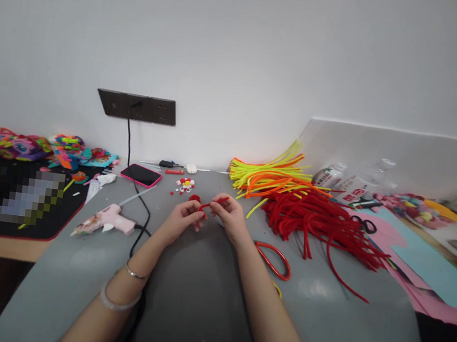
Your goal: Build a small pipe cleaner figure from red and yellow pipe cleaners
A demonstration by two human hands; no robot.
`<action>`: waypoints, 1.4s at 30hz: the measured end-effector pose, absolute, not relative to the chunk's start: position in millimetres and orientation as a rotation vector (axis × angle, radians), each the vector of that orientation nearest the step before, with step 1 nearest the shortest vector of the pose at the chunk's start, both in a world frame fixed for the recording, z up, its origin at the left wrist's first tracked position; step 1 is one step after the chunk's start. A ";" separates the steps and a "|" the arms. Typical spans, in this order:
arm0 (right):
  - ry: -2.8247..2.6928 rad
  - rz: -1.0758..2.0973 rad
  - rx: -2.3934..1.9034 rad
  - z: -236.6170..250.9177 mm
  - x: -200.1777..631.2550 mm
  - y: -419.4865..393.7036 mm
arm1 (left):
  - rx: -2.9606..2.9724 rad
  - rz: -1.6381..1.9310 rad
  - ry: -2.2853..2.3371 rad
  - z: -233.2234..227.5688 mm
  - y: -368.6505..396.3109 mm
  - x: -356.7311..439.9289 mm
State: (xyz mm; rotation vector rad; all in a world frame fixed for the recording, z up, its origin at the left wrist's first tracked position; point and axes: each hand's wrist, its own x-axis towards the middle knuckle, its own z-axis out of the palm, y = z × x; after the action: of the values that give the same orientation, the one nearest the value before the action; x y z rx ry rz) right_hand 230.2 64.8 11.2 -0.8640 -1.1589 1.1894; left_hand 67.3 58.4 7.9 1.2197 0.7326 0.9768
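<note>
Both hands, left hand (pixel 183 216) and right hand (pixel 228 214), pinch a red pipe cleaner (pixel 213 203).

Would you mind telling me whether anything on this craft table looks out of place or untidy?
Mostly orderly. The red pipe cleaners sprawl loose across the grey table, a few strands trailing out of the pile. The glue gun lies on its side, its cord crossing the table.
</note>
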 end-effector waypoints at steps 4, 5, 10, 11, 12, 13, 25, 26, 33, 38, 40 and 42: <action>-1.176 1.222 -0.850 12.6 230.9 62.2 | 1.188 0.972 0.731 10.6 57.0 68.6; -1.182 1.210 -0.861 13.0 231.6 61.7 | 1.172 0.987 0.733 11.2 56.9 68.9; -1.243 1.137 -0.935 14.9 232.2 63.6 | 1.127 1.060 0.728 10.2 58.7 68.8; -1.265 1.129 -0.936 15.9 232.1 63.6 | 1.120 1.066 0.723 9.3 59.1 68.6; -1.288 1.119 -0.935 17.2 232.6 62.5 | 1.115 1.069 0.715 8.3 59.5 68.4; -1.315 1.100 -0.942 18.8 234.6 59.8 | 1.111 1.072 0.705 7.5 59.7 68.3; -1.861 0.553 -1.919 8.4 346.2 -65.7 | 1.166 0.964 0.721 6.0 59.0 70.8; -1.896 0.582 -1.954 11.3 345.5 -69.5 | 1.167 0.946 0.731 6.0 58.7 70.8; -1.860 0.578 -2.300 24.3 320.9 -93.7 | 1.168 0.952 0.717 2.8 59.8 71.0; -1.647 1.150 -1.767 17.9 314.8 -123.0 | 1.119 1.002 0.782 -0.5 61.1 74.5; -1.549 1.281 -1.630 18.9 307.4 -129.9 | 1.053 1.017 0.779 -0.5 61.0 76.1; -1.476 1.387 -1.565 20.9 297.3 -133.4 | 0.997 1.038 0.761 -0.3 60.8 77.2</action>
State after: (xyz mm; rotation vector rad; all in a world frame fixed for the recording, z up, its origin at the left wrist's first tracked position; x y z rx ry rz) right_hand 297.3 -133.4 20.9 -1.5654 -1.4761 1.3871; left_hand 77.2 60.8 -0.3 0.9971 0.7612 1.0380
